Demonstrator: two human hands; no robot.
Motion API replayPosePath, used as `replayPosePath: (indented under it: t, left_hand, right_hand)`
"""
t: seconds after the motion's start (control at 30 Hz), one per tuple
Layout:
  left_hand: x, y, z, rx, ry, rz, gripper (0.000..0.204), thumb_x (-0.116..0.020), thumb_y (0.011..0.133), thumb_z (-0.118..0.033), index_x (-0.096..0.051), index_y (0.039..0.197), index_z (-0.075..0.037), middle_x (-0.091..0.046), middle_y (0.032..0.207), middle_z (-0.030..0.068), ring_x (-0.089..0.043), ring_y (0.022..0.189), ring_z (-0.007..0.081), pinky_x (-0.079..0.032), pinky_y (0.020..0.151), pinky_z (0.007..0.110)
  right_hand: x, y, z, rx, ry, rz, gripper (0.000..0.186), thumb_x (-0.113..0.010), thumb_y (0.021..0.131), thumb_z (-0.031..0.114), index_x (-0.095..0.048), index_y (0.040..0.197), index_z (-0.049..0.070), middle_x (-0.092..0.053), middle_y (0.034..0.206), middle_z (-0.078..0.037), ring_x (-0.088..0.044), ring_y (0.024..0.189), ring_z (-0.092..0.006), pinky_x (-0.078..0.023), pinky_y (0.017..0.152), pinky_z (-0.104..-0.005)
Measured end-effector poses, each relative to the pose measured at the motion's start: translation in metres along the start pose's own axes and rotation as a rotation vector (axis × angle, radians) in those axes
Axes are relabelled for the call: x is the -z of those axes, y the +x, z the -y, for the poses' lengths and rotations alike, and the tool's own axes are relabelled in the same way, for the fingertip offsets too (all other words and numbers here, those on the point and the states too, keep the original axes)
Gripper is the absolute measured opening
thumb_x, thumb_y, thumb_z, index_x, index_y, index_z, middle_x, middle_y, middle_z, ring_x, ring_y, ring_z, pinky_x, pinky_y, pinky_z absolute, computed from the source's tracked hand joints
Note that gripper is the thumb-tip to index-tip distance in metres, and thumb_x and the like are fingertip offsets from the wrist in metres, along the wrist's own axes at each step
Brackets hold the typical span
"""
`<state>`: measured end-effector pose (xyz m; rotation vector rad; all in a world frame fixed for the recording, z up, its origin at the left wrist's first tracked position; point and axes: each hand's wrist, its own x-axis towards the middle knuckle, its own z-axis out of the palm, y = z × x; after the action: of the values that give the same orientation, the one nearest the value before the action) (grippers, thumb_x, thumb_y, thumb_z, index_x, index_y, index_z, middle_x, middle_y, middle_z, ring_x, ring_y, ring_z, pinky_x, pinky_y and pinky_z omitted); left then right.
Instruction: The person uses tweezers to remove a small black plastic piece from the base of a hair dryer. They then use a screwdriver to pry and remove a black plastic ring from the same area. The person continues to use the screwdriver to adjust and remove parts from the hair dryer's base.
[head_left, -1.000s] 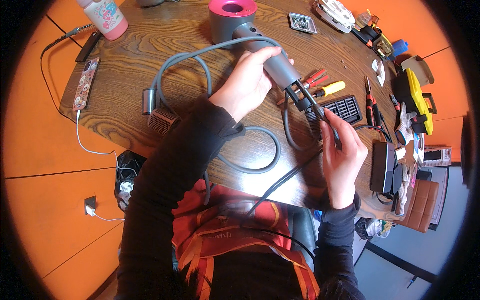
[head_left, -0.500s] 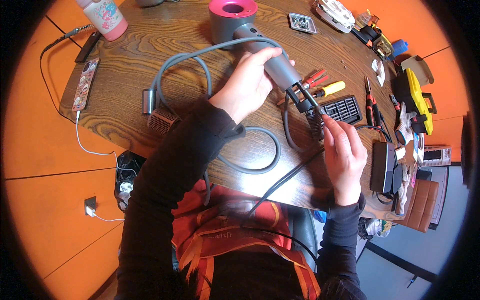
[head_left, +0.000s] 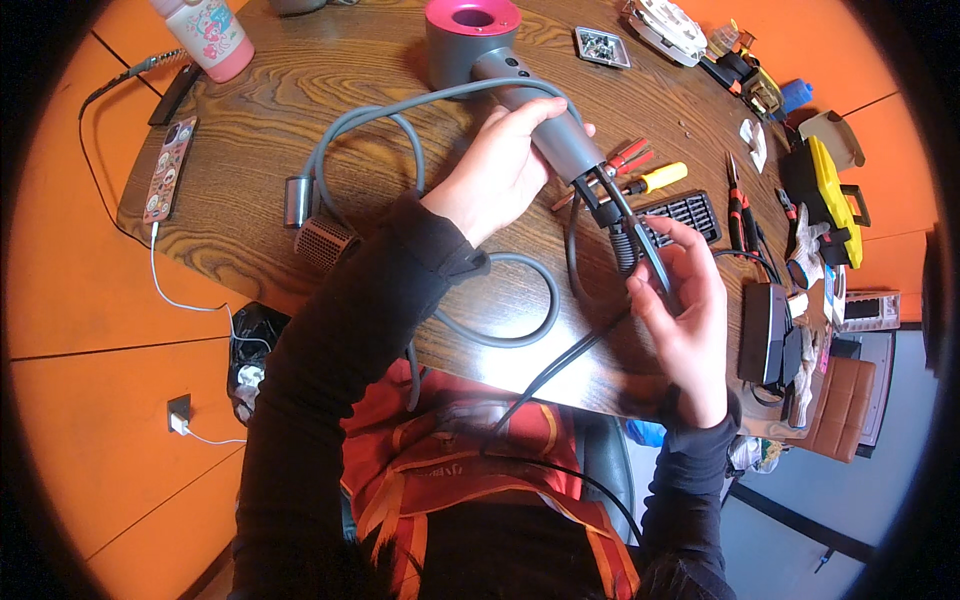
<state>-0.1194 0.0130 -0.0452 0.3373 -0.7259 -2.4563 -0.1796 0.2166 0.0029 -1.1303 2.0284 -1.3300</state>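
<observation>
A grey hair dryer (head_left: 565, 143) with a pink ring on its head lies tilted across the table, the open end of its handle toward me. My left hand (head_left: 500, 172) is wrapped round that handle. In my right hand (head_left: 690, 310), a slim grey screwdriver (head_left: 652, 256) is held between thumb and fingers, its shaft reaching the exposed inner part at the handle's end. Whether its tip sits in a screw is hidden. Beside it hangs a ribbed black strain relief (head_left: 623, 248). The dryer's grey cord (head_left: 400, 97) loops over the table, near a mesh filter cylinder (head_left: 326, 243) and a metallic sleeve (head_left: 299, 203).
Right of the dryer lie a bit case (head_left: 690, 212), a yellow-handled screwdriver (head_left: 664, 178), a red-handled tool (head_left: 630, 157) and pliers (head_left: 740, 218). A small tray of parts (head_left: 603, 47), a toolbox (head_left: 838, 200) and a black box (head_left: 763, 330) stand farther out. At left are a phone (head_left: 168, 170) and a bottle (head_left: 215, 42).
My right hand has shifted back and lower along the screwdriver, its fingers now spread along the grip, showing more of it. The dryer has moved very slightly right; my left hand keeps its hold.
</observation>
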Motion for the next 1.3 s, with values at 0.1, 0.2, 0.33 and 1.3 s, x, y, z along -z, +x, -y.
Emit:
replayPosePath:
  t: [0.1,0.2,0.33,1.3]
  left_hand:
    - [-0.002,-0.001,0.0,0.006,0.013,-0.007,0.025,-0.053,0.09,-0.012,-0.041,0.108,0.0,-0.049,0.109,0.0155,-0.056,0.106,0.0315,-0.048,0.09,0.047]
    - [-0.004,-0.003,0.002,0.01,0.019,-0.034,0.024,-0.053,0.09,-0.012,-0.041,0.108,-0.001,-0.049,0.109,0.0152,-0.055,0.107,0.0311,-0.048,0.09,0.047]
    - [-0.005,-0.003,0.007,0.017,-0.006,0.001,0.024,-0.054,0.091,-0.012,-0.041,0.109,-0.001,-0.048,0.108,0.0138,-0.054,0.108,0.0294,-0.048,0.092,0.045]
    - [0.001,0.001,0.01,-0.011,0.09,0.097,0.028,-0.057,0.091,-0.018,-0.041,0.11,-0.004,-0.051,0.103,0.0107,-0.056,0.1,0.0235,-0.049,0.086,0.038]
  right_hand:
    - [-0.004,-0.002,-0.007,0.436,-0.64,-0.167,0.041,-0.062,0.077,-0.004,-0.057,0.115,0.009,-0.057,0.082,-0.009,-0.062,0.071,-0.0196,-0.051,0.062,-0.0308]
    - [-0.002,-0.001,-0.012,0.577,-0.873,-0.253,0.035,-0.063,0.077,-0.002,-0.061,0.111,0.009,-0.057,0.08,-0.007,-0.06,0.062,-0.0201,-0.05,0.054,-0.0298]
    - [-0.005,0.002,-0.012,0.557,-0.895,-0.301,0.022,-0.067,0.077,0.0,-0.064,0.099,0.006,-0.057,0.071,-0.005,-0.059,0.055,-0.02,-0.05,0.052,-0.0283]
    - [0.003,0.007,-0.004,-0.228,0.301,-0.042,0.008,-0.054,0.093,0.015,-0.05,0.093,0.008,-0.049,0.06,0.003,-0.031,0.039,-0.001,-0.019,0.037,-0.0158]
